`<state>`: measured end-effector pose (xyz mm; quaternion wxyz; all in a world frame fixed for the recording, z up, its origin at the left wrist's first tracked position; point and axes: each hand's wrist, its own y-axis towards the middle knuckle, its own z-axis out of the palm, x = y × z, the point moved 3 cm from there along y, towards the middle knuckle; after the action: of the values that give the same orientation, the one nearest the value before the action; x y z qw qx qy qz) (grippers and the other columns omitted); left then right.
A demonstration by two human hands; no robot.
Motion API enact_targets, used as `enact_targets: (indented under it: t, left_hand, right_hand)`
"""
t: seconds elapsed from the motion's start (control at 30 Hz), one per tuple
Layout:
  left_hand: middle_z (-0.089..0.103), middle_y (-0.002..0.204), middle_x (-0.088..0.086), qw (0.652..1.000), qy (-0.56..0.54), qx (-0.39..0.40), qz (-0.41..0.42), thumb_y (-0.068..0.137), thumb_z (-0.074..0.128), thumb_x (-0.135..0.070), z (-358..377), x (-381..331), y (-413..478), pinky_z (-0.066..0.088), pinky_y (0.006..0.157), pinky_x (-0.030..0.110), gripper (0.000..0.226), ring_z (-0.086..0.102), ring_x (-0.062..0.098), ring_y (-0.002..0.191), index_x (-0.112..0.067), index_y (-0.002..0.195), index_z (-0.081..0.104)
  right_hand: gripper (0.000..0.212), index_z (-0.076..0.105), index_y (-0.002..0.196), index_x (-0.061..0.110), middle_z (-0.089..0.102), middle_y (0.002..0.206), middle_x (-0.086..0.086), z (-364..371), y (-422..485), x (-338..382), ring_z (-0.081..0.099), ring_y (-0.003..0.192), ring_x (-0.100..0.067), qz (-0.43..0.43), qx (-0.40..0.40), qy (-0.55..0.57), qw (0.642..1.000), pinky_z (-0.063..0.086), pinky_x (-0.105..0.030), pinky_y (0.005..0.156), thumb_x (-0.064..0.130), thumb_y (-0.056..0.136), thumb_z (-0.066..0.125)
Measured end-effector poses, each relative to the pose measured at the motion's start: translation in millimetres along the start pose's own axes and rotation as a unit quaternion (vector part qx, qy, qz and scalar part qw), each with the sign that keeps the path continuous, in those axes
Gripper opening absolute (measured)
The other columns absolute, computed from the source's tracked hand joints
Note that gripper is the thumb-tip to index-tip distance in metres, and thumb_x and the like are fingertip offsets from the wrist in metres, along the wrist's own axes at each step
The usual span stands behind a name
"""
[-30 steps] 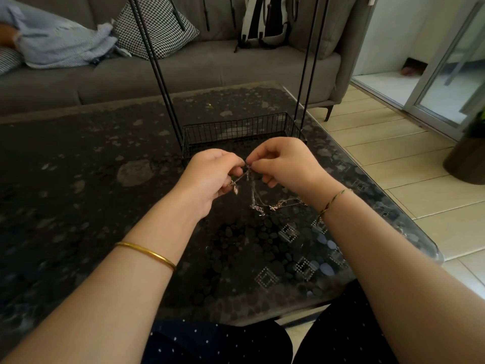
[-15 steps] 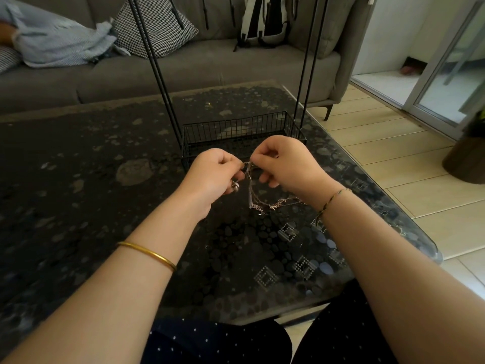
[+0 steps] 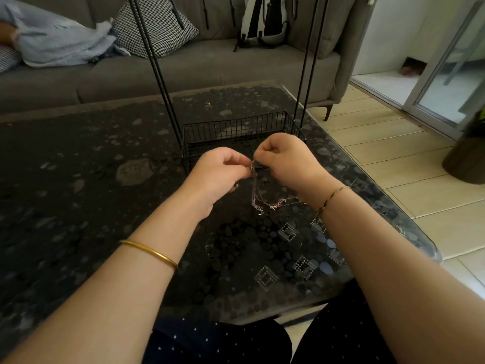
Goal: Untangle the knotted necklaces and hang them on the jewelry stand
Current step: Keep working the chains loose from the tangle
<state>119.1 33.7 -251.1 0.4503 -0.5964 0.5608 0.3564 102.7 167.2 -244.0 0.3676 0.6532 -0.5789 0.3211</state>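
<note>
A tangle of thin silver necklaces (image 3: 256,191) hangs between my two hands just above the dark table (image 3: 78,206). My left hand (image 3: 219,172) pinches the knot from the left with curled fingers. My right hand (image 3: 284,156) pinches the same knot from the right, slightly higher. Loose chain ends trail down and lie on the glass toward my right wrist. The black wire jewelry stand (image 3: 236,130) stands right behind my hands, its basket base on the table and thin upright rods rising out of view.
A grey sofa (image 3: 183,67) with a checked cushion (image 3: 154,24), a blue cloth and a backpack sits behind the table. The table's rounded right edge borders a tiled floor (image 3: 393,158); a dark pot (image 3: 467,158) stands at far right.
Both hands have risen slightly and shifted toward the stand, still pinching the knot. The hanging chains swung closer together beneath them.
</note>
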Motion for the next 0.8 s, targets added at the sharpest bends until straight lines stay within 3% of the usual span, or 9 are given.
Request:
enact_targets:
  t: [0.13,0.23,0.37,0.5,0.8]
  left_hand:
    - [0.062,0.087,0.001,1.0,0.017,-0.004,0.007,0.084,0.065,-0.002,-1.5,0.1,0.2,0.045,0.065,0.025,0.022,0.056,0.013,0.076,-0.023,0.088,0.064]
    - [0.06,0.088,0.003,1.0,0.024,0.003,0.01,0.078,0.068,0.003,-1.4,-1.2,0.2,0.042,0.061,0.024,0.029,0.056,0.015,0.077,-0.022,0.089,0.06]
    - [0.052,0.083,-0.001,0.996,0.07,-0.009,0.052,0.07,0.08,-0.011,0.1,-3.8,-0.2,0.041,0.065,0.025,0.033,0.05,0.011,0.075,-0.024,0.088,0.055]
    - [0.052,0.076,-0.001,0.992,0.08,-0.033,0.091,0.076,0.077,-0.016,-0.3,-7.3,-0.5,0.042,0.064,0.025,0.023,0.049,0.011,0.069,-0.02,0.083,0.056]
    - [0.066,0.081,-0.002,0.998,-0.026,-0.053,0.034,0.08,0.073,-0.008,-4.5,-2.8,-1.1,0.043,0.062,0.02,0.013,0.059,0.007,0.074,-0.019,0.076,0.067]
  right_hand:
    - [0.023,0.055,0.068,0.023,0.052,0.061,0.007,-2.4,-2.0,0.0,0.05,0.058,-0.008,-0.021,-0.002,-0.011,1.0,0.045,-0.025,0.058,0.013,0.088,0.059]
    - [0.013,0.06,0.076,0.017,0.057,0.069,0.004,-4.7,-2.8,-0.5,0.056,0.068,-0.011,0.002,-0.006,0.035,0.999,0.053,-0.032,0.069,0.013,0.088,0.06]
    - [0.013,0.06,0.079,0.011,0.057,0.071,-0.001,-3.6,-4.9,0.0,0.056,0.064,-0.01,0.054,0.034,0.136,0.989,0.055,-0.027,0.064,0.009,0.091,0.057]
    - [0.015,0.058,0.078,0.011,0.054,0.066,-0.001,-2.0,-6.1,1.2,0.051,0.054,-0.007,0.08,0.046,0.188,0.978,0.05,-0.022,0.053,0.008,0.092,0.055]
    - [0.013,0.055,0.084,0.011,0.044,0.062,0.0,0.8,-8.8,1.9,0.042,0.049,-0.008,0.131,0.086,0.227,0.961,0.039,-0.021,0.047,0.011,0.095,0.049]
